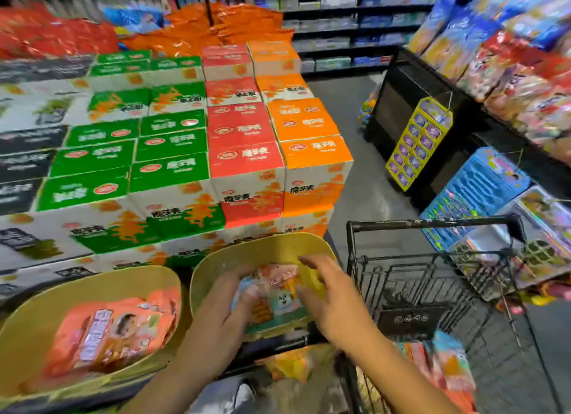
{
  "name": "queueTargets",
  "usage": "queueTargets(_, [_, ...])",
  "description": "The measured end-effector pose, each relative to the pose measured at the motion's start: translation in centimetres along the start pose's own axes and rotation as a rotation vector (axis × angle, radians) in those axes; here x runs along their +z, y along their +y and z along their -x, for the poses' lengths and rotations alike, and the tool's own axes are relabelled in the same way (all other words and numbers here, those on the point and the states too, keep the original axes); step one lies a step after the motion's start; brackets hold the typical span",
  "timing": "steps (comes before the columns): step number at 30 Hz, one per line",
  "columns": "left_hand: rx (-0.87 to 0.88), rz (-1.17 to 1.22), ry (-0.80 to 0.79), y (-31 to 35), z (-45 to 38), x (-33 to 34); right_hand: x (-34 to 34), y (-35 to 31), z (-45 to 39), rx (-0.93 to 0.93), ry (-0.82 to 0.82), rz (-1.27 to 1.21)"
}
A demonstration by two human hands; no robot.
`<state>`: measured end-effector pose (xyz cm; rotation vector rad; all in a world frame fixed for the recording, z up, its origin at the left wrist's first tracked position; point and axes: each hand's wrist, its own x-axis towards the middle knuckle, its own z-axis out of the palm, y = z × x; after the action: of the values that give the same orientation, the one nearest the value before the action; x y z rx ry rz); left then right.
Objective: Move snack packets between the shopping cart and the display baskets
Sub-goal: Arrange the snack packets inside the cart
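Observation:
Two yellow display baskets stand in front of me. The right basket (265, 246) holds a few colourful snack packets (275, 302). My left hand (222, 318) grips the left side of those packets, thumb on top. My right hand (327, 290) reaches into the same basket with fingers spread and fairly straight, touching the packets' right edge. The left basket (27, 330) is filled with orange snack packets (114, 330). The black wire shopping cart (432, 277) stands at the right, with several more packets (445, 361) lying in its near corner.
Stacked green, red and orange cartons (191, 154) rise right behind the baskets. A rack of bagged snacks (506, 58) and hanging toy cards (420, 141) line the right side. Grey aisle floor (355, 110) runs between them.

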<state>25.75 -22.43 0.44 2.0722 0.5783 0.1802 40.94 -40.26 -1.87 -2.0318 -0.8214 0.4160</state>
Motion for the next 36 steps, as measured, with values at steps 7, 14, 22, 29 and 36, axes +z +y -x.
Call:
queueTargets(7, [-0.011,0.056,-0.102,-4.7,-1.4,-4.0,6.6,1.9,-10.0,0.355,-0.392,0.387])
queueTargets(14, [-0.032,0.061,-0.177,-6.9,-2.0,-5.0,9.4,4.9,-11.6,0.64,-0.468,0.41])
queueTargets(22, [-0.092,-0.051,-0.307,-7.9,-4.7,-3.9,8.9,5.7,-11.0,0.695,-0.387,0.426])
queueTargets(29, [0.002,-0.277,-0.281,-9.0,-8.5,-2.2,8.1,4.6,-10.5,0.626,-0.323,0.493])
queueTargets(36, [-0.019,-0.738,-0.338,-9.6,-12.5,0.5,4.0,0.4,-9.1,0.6,-0.111,0.208])
